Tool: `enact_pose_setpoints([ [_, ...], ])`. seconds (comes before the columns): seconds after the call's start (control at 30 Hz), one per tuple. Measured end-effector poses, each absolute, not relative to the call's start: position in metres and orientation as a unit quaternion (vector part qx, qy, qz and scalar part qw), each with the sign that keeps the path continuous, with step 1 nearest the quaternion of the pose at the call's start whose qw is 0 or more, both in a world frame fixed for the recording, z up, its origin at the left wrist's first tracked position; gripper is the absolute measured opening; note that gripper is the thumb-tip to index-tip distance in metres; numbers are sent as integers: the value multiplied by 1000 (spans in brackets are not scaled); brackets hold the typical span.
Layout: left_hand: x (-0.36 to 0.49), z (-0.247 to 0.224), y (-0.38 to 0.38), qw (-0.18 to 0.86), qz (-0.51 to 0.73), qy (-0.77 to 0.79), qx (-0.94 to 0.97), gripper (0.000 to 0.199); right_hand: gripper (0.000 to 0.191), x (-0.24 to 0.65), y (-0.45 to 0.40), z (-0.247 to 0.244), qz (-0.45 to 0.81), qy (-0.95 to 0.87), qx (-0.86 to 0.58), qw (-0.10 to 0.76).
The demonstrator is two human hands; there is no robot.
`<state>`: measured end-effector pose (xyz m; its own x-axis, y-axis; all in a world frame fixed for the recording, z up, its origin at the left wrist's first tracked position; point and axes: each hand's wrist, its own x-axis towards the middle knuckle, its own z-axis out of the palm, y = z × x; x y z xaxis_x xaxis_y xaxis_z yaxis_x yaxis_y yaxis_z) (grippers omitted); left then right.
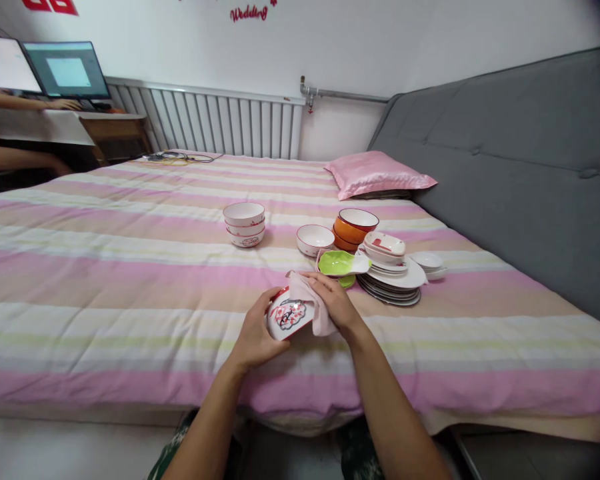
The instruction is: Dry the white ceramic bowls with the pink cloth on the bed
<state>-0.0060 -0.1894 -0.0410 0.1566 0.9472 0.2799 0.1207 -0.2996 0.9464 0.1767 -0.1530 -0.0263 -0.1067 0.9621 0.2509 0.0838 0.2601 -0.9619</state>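
Observation:
My left hand [257, 333] grips a white bowl [289, 316] with a red rim and a red-and-black painted pattern. The bowl is tilted on its side above the near part of the bed. My right hand [334, 303] has its fingers closed over a pale pink cloth [321, 319], which is pressed against the bowl's right side. Part of the bowl is hidden under the cloth. Just beyond my right hand lies a green and white leaf-shaped spoon [337, 263]. A single white bowl [315, 239] with a red rim stands behind it.
Three stacked white bowls [245, 223] stand further left. To the right are orange bowls [349, 231], a pile of plates [395, 287] with small dishes on top, and small white dishes [429, 263]. A pink pillow [377, 173] lies by the grey headboard [510, 147]. Someone's hand [63, 105] is at a desk.

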Motion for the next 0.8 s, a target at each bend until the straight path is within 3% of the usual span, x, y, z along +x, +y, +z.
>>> enact_pose_setpoints([
  [0.1, -6, -41, -190, 430, 498, 415, 628, 78, 35, 178, -149, -35, 517, -537, -422, 515],
  [0.2, -6, -40, -190, 435, 499, 412, 626, 78, 38, 177, -150, -37, 529, -537, -415, 510],
  [0.37, -8, -41, -189, 425, 498, 405, 638, 78, 35, 174, -159, -24, 398, -646, -417, 501],
  [0.6, -8, -43, -188, 364, 490, 420, 671, 73, 34, 162, -182, 6, 196, -761, -450, 424],
  [0.8, -6, -40, -190, 371, 487, 404, 680, 67, 41, 145, -196, 12, 77, -802, -466, 367],
])
